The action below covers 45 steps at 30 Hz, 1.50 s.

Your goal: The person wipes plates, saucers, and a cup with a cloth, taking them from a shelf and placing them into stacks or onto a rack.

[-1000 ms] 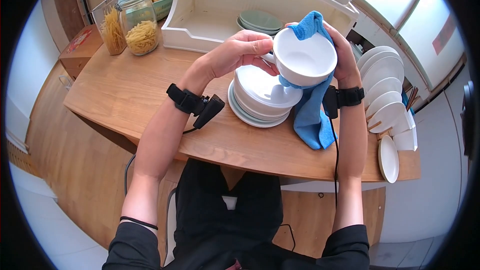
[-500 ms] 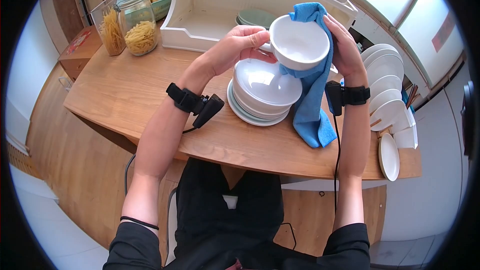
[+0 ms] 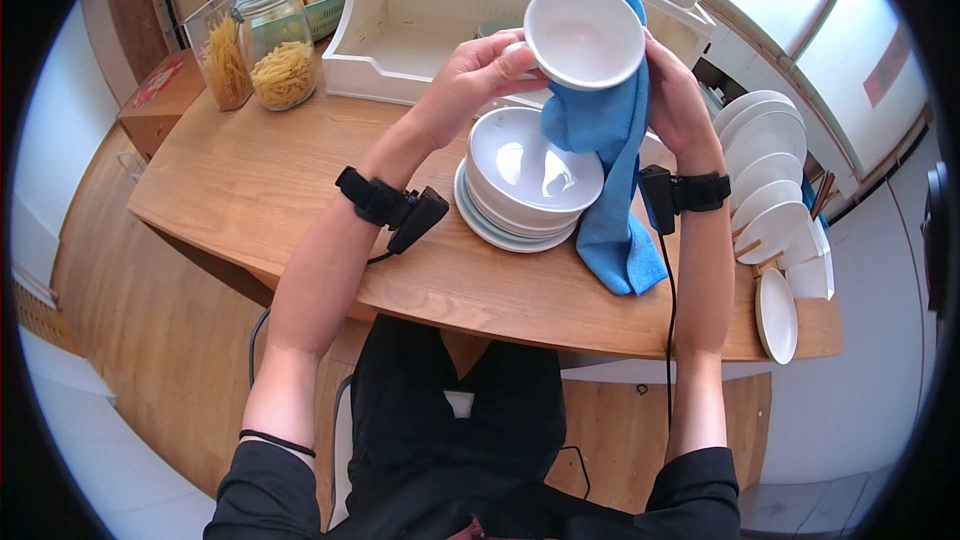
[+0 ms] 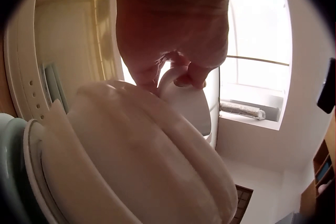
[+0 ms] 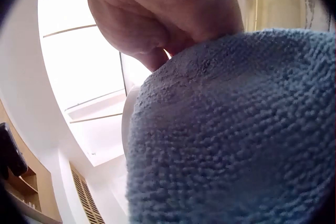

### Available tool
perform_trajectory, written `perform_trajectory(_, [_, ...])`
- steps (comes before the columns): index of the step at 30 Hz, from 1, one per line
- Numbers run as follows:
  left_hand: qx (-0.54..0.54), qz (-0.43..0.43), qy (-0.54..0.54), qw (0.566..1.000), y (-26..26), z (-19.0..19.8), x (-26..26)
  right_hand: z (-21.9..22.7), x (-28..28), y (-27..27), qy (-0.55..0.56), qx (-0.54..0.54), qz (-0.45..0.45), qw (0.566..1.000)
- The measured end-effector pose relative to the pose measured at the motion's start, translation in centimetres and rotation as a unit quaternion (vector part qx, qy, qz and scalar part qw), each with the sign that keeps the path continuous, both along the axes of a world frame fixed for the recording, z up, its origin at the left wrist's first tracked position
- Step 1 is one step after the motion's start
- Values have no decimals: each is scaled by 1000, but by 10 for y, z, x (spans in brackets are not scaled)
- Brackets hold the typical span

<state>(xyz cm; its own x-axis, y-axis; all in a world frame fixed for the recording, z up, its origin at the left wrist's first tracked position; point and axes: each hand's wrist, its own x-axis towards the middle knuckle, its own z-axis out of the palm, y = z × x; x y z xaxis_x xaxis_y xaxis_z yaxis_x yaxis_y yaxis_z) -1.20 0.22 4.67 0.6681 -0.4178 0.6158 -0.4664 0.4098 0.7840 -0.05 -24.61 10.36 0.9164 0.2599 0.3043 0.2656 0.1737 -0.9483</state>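
Since half a second ago, the white cup [image 3: 585,37] has gone a little farther from the person and slightly left, and more of the blue cloth [image 3: 612,135] shows beneath it. The cup is held in the air above the counter [image 3: 400,265], beyond the stack of dishes [image 3: 530,180], its mouth tilted toward the person. The left hand [image 3: 480,75] pinches its handle [image 4: 173,77] between thumb and fingers (the left wrist view shows this from below). On the other side, the right hand [image 3: 682,105] grips the cloth against the cup's right side; its fingertips are hidden behind cup and cloth. The cloth's loose end hangs down to the right of the stack.

That stack has a glossy white bowl [image 3: 535,160] on top and plates at the bottom. Farther right, white plates [image 3: 765,140] stand on edge in a row, with a small oval dish [image 3: 776,315] upright at the near end. On the far side is a cream shelf unit [image 3: 400,80] (partly hidden by the left hand). Far left, a lidded glass jar [image 3: 283,30] of pasta stands beside a clear container [image 3: 225,65] of long pasta.
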Motion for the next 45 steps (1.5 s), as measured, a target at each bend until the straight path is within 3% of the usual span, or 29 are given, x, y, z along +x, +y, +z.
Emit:
perform_trajectory(2, [13, -7, -17, 1000, -1, -2, 1, 1, -6, 4, 29, 43, 1, 999])
perform_trajectory(7, [44, 10, -93, 995, -2, -3, 0, -4, 0, -4, 43, 22, 26, 999])
perform_trajectory(12, [50, 16, -89, 995, -2, -3, -3, -4, -2, -3, 52, 10, 27, 998])
perform_trajectory(23, [86, 46, -126, 987, 0, -5, 1, -5, -7, -2, 42, -133, -71, 988])
perform_trajectory(32, [80, 21, -75, 994, 0, 1, -7, 5, -13, -11, -20, -249, -63, 966])
perform_trajectory(36, [65, 8, -81, 995, -1, 0, -6, 9, -13, -9, -78, -213, -74, 971])
perform_trajectory(45, [49, 17, -44, 998, -1, -5, -2, -1, -8, -3, -13, -118, -55, 991])
